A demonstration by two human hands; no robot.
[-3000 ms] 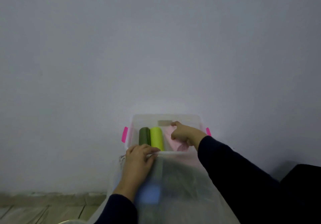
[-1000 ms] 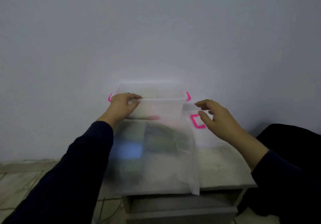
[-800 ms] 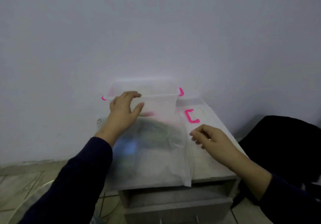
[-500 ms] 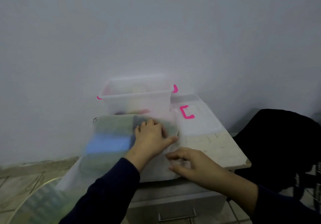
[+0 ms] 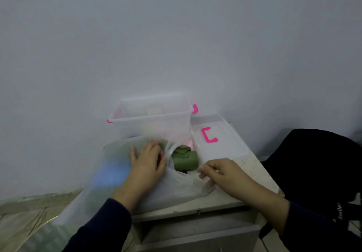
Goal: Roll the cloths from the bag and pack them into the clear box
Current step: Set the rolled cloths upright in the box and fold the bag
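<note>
Cloths (image 5: 185, 158) could spill: my left hand (image 5: 147, 160) lies flat on the bag (image 5: 176, 189), right hand (image 5: 219, 172) pinching its slack mouth near the table (image 5: 260, 175) edge.

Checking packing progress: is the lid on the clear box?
No, the lid lies flat on the table right of the open clear box.

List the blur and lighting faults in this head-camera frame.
Head view: dim, flat light with a grey-blue cast; the bag smears into a blue patch on its left side; the clear box looks hazy; the green cloth and both hands stay fairly sharp; wide-angle bending at the edges.
</note>
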